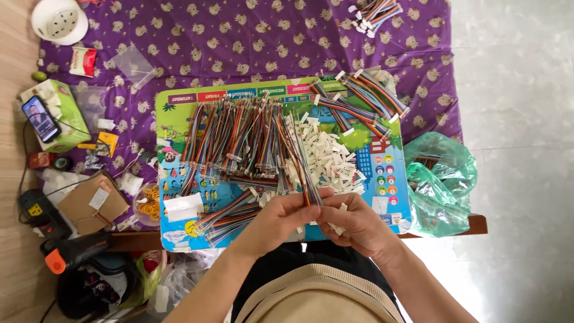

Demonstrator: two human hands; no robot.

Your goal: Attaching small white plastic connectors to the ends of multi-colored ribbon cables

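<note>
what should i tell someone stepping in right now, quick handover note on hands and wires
Left hand and right hand meet at the near edge of the colourful board, both pinching one rainbow ribbon cable.
Rows of cable bundles lie across the board, with loose white connectors beside them.
More cables sit near the left hand and at the far right.
A green bag sits right of the board; rubber bands left.
How much is finished cannot be told.

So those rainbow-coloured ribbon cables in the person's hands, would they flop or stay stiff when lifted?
Probably floppy: the ribbon cable bundle bends between the left hand and right hand. Likely light, since fingertips alone seem to hold it. The white connectors look loose and may scatter if pushed.
</note>
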